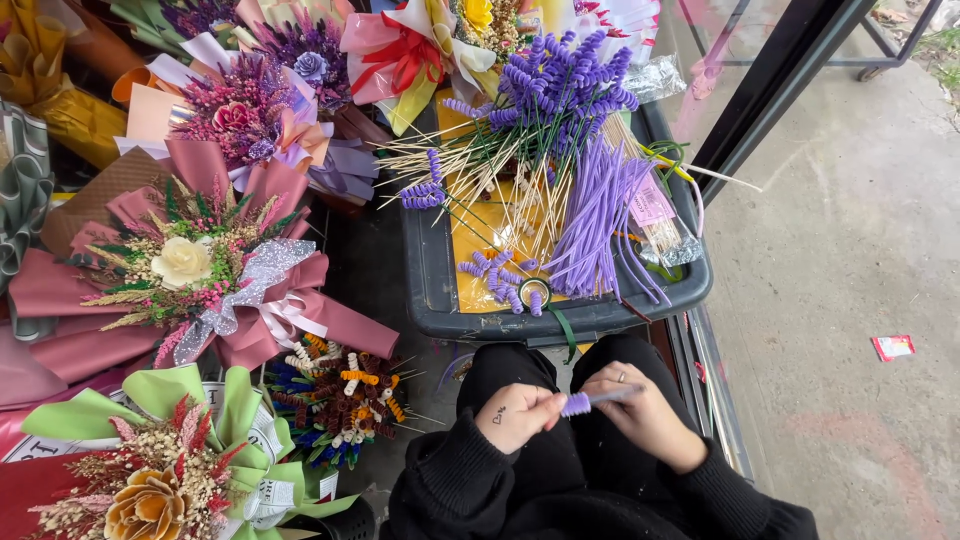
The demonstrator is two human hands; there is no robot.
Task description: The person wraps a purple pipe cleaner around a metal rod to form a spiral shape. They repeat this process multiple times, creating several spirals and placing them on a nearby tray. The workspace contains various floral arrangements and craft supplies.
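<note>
purple pipe cleaner (600, 398) is pinched by left hand (515, 413) and right hand (640, 410), both grips pressed together; coil (575, 404) may be loosened if the pinch slackens.

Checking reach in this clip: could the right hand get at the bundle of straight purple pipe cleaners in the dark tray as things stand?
Probably yes. The bundle of straight purple pipe cleaners lies atop the dark plastic tray just beyond the knees, with nothing over it. But the right hand is pinching a purple pipe cleaner with the left hand.

Bouquets (190, 270) left of tray (430, 290)
</note>
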